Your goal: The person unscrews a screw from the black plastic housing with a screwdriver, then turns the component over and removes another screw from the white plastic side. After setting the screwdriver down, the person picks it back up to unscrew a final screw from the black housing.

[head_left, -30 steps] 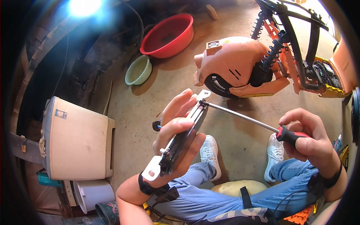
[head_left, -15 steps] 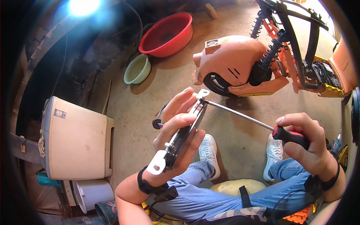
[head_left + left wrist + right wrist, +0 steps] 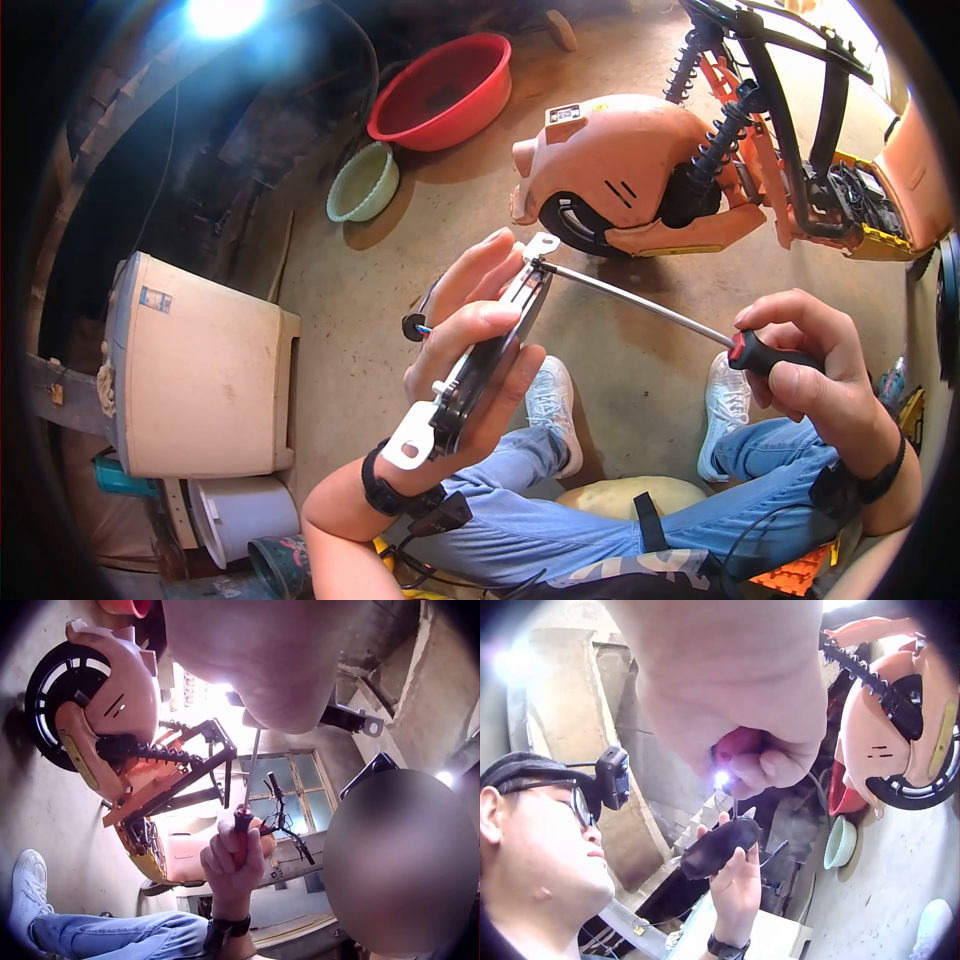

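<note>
My left hand [image 3: 450, 345] holds a black oblong part [image 3: 482, 385] with a pale metal bracket along its edge, tilted up and away from me. A bracket tab with a hole [image 3: 408, 446] sticks out at the lower end, another at the upper end. Behind the fingers hangs a short wire with a round black plug [image 3: 413, 327]. My right hand [image 3: 825, 345] grips the red and black handle of a screwdriver [image 3: 640, 308]. Its tip meets the part near the upper tab. In the right wrist view the part's smooth black face [image 3: 720, 851] shows, held by the left fingers.
An orange electric scooter [image 3: 635, 165], partly stripped, stands ahead on the concrete floor. A red basin [image 3: 490, 100] and a pale green bowl [image 3: 365, 185] lie to its left. At the left are a cream-coloured box [image 3: 210, 365] and a white bucket [image 3: 245, 515].
The right thumb and fingers have shifted on the screwdriver's handle, lifting off and closing again. The tip stays at the upper end of the part, which the left hand keeps holding.
</note>
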`<state>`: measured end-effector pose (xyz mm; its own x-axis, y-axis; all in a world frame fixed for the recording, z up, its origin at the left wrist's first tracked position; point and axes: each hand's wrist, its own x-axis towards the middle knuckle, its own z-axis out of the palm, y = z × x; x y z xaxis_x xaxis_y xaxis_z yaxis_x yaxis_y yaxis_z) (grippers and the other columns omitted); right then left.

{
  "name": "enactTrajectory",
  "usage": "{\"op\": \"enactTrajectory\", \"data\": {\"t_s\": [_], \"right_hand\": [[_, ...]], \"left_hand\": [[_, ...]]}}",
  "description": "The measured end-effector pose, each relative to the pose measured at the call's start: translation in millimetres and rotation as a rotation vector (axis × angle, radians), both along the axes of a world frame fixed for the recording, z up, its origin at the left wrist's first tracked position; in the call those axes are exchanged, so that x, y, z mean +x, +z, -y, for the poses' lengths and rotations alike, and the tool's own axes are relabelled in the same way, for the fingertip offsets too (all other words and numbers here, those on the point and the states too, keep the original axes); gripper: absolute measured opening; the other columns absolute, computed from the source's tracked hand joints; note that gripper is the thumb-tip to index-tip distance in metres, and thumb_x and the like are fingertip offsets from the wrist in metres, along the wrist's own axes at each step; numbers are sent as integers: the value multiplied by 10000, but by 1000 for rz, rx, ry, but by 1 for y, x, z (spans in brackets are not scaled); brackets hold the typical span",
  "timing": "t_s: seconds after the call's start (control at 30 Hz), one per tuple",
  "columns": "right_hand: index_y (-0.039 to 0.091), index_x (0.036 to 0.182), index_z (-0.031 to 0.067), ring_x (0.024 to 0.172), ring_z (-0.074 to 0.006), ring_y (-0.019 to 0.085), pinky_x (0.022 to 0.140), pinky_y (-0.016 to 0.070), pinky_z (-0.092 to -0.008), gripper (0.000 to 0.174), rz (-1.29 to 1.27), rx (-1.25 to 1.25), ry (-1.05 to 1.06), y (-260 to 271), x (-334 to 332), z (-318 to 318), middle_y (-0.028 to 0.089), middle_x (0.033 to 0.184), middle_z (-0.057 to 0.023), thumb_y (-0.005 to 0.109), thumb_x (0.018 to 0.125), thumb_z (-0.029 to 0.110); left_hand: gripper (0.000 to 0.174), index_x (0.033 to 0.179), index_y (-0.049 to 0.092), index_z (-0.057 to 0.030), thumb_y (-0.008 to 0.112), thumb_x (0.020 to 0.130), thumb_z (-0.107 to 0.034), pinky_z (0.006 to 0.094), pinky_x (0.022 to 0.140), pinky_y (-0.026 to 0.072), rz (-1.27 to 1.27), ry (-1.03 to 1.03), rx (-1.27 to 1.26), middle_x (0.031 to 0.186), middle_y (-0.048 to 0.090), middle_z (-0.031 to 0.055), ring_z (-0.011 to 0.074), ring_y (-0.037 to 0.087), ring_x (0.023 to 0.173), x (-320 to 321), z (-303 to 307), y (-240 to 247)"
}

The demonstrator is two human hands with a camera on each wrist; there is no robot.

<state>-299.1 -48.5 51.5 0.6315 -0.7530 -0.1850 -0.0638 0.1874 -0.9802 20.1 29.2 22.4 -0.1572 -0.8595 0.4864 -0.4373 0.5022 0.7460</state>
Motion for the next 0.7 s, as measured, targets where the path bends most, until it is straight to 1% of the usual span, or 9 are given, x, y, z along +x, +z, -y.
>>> {"op": "enactTrajectory", "data": {"t_s": [0.17,0.2,0.3,0.4,0.47,0.53,0.6,0.67,0.7], "right_hand": [[545,1261,-8,574,-29,512,500,343,-165,540,21,59,7,-4,1,1,641,787,-68,656,847,321],[545,1261,-8,574,-29,512,500,343,-165,540,-4,62,13,-4,1,1,641,787,-68,656,847,321],[540,1268,-3,520,-14,431,470,308,-171,534,-26,16,-4,-3,5,2,607,744,-47,639,858,325],[546,1270,6,515,-9,419,466,297,-165,512,-89,-129,-11,-12,5,9,605,751,-38,615,878,328],[551,1275,3,516,-7,409,465,293,-163,507,-149,-177,-67,-13,8,12,605,756,-31,608,885,323],[554,1278,-1,510,-5,398,460,286,-163,483,-216,-257,-53,-21,7,19,600,747,-29,592,903,300],[532,1278,20,566,-12,432,483,305,-166,437,-308,-272,9,-29,6,25,605,786,-31,576,901,236],[501,1251,49,692,-33,489,575,360,-179,397,-400,-282,46,-45,7,25,606,864,-41,572,878,163],[468,1217,66,829,-79,528,705,419,-229,386,-488,-236,114,-50,10,27,600,934,-52,578,851,126]], "left_hand": [[525,1343,419,-269,682,923,-98,461,1120,375,7,7,-21,1551,249,239,398,384,1399,3,3,-5],[421,1273,526,-75,654,889,42,408,1068,421,-109,38,-145,1465,419,235,372,516,1303,-6,6,-7],[411,1270,531,-39,643,882,38,396,1064,420,-100,22,-199,1441,457,247,359,520,1300,-5,13,-12],[478,1298,532,-26,600,842,101,392,1107,370,-132,6,-117,1442,474,210,318,490,1329,-1,16,-15],[570,1385,427,-84,661,871,-2,414,1126,357,-41,0,-103,1510,378,230,317,424,1383,9,22,-21],[544,1384,457,-25,614,865,23,359,1125,349,-76,104,-137,1445,489,187,254,480,1334,4,21,-19],[548,1389,469,-16,614,862,14,329,1108,363,-337,160,56,1406,539,130,197,512,1290,0,17,-18],[529,1379,486,-15,637,873,-43,305,1074,396,-164,254,148,1349,582,104,168,552,1232,10,16,-22],[479,1350,492,-6,611,886,-22,303,991,443,-258,334,74,1235,602,85,151,578,1129,-9,17,-12]]}}
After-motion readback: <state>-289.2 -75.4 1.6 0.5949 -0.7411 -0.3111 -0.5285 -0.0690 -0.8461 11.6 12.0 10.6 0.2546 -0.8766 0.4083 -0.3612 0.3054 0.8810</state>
